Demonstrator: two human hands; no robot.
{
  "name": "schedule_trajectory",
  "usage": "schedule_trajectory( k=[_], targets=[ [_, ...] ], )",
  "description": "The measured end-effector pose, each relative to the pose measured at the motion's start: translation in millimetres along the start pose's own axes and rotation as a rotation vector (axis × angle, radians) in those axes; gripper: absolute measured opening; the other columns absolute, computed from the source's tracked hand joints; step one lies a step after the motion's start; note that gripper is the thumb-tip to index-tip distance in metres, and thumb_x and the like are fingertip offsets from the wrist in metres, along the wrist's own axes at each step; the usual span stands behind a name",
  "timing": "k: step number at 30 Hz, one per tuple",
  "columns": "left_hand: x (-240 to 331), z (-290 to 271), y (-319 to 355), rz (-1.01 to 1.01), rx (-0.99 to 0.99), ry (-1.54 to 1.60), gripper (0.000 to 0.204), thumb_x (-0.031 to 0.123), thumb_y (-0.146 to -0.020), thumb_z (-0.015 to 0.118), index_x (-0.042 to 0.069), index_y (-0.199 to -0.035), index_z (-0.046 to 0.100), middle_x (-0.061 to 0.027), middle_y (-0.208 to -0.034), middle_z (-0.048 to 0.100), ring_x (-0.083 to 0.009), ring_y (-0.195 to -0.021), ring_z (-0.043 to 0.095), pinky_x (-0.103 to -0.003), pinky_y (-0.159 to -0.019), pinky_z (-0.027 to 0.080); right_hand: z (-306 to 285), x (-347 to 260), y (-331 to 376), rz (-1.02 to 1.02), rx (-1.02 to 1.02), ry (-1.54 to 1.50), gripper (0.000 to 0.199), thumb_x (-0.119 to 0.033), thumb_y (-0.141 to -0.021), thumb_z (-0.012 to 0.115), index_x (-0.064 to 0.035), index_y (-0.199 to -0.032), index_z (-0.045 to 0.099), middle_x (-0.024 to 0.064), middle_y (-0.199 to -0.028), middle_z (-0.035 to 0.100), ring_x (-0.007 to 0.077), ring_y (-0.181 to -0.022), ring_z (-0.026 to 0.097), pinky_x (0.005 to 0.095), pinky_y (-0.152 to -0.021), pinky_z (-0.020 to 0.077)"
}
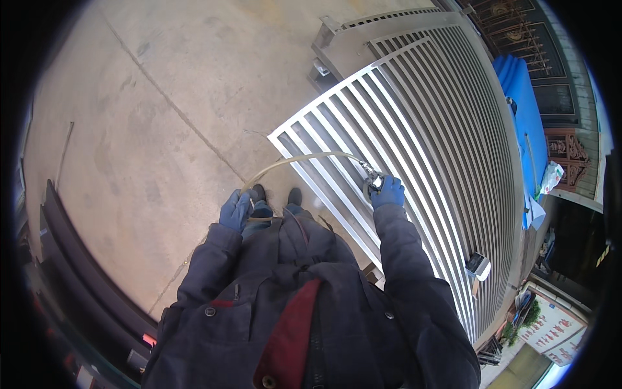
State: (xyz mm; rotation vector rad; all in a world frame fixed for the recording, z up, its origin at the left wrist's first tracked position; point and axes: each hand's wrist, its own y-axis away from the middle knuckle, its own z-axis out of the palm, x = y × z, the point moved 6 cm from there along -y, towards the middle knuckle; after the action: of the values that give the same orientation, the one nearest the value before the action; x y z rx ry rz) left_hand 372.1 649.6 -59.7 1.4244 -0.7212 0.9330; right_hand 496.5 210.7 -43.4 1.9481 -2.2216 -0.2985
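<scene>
Blue gloves cover both of my hands. My right hand is closed around a compact air tool with a shiny metal fitting and a dark rounded body; its underside is hidden. It sits over the bars of a large slatted metal panel, and contact with them cannot be made out. From the fitting a pale, translucent hose arcs left to my left hand, whose fingers are closed on it in front of my body. The panel's bars look bright silver near me and duller grey farther off.
A small black-and-white box rests on the panel's right part. More metal panels lie beneath and behind. Blue sheeting stands along the right. Long dark metal profiles lie at left. Concrete floor spreads ahead and left.
</scene>
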Motion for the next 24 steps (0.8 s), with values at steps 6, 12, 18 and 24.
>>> schedule_trajectory(
  k=[6,12,18,24],
  targets=[
    [-2.2,-12.4,1.6,0.004,0.044,0.129,0.038,0.037,-0.109,0.044,0.005,-0.111,0.063,0.0012,-0.07,0.053,-0.0079,-0.063,0.049,-0.024,-0.06,0.043,0.3,-55.8,-45.0,-0.155,0.139,-0.018,0.052,-0.033,-0.078,0.081,-0.0129,-0.12,0.057,0.0176,-0.122,0.056,0.0396,-0.108,0.059,0.0502,-0.083,0.0561],
    [0.2,-33.8,2.0,0.022,0.084,-0.024,0.035,0.038,-0.108,0.048,0.006,-0.111,0.064,0.0028,-0.069,0.05,-0.0066,-0.063,0.045,-0.023,-0.059,0.038,-0.8,-25.1,-19.6,-0.152,0.106,0.038,0.051,-0.036,-0.079,0.08,-0.0142,-0.121,0.059,0.0179,-0.12,0.057,0.0398,-0.104,0.06,0.0509,-0.08,0.0555],
    [-21.0,2.1,9.9,-0.04,0.032,0.201,0.034,0.036,-0.108,0.046,0.006,-0.111,0.062,0.0011,-0.07,0.053,-0.0085,-0.062,0.048,-0.025,-0.059,0.04,6.7,-33.1,-28.0,-0.16,0.131,0.033,0.05,-0.035,-0.079,0.081,-0.0119,-0.117,0.058,0.0183,-0.119,0.058,0.0402,-0.104,0.061,0.0519,-0.08,0.0556],
    [-12.7,-45.0,2.4,0.004,0.13,0.073,0.032,0.033,-0.109,0.045,0.007,-0.111,0.063,0.0017,-0.069,0.051,-0.0073,-0.061,0.044,-0.024,-0.059,0.038,-1.0,-54.9,-33.7,-0.278,0.18,0.051,0.052,-0.032,-0.078,0.081,-0.011,-0.118,0.055,0.0188,-0.122,0.055,0.0404,-0.11,0.059,0.0533,-0.083,0.0555]
  ],
)
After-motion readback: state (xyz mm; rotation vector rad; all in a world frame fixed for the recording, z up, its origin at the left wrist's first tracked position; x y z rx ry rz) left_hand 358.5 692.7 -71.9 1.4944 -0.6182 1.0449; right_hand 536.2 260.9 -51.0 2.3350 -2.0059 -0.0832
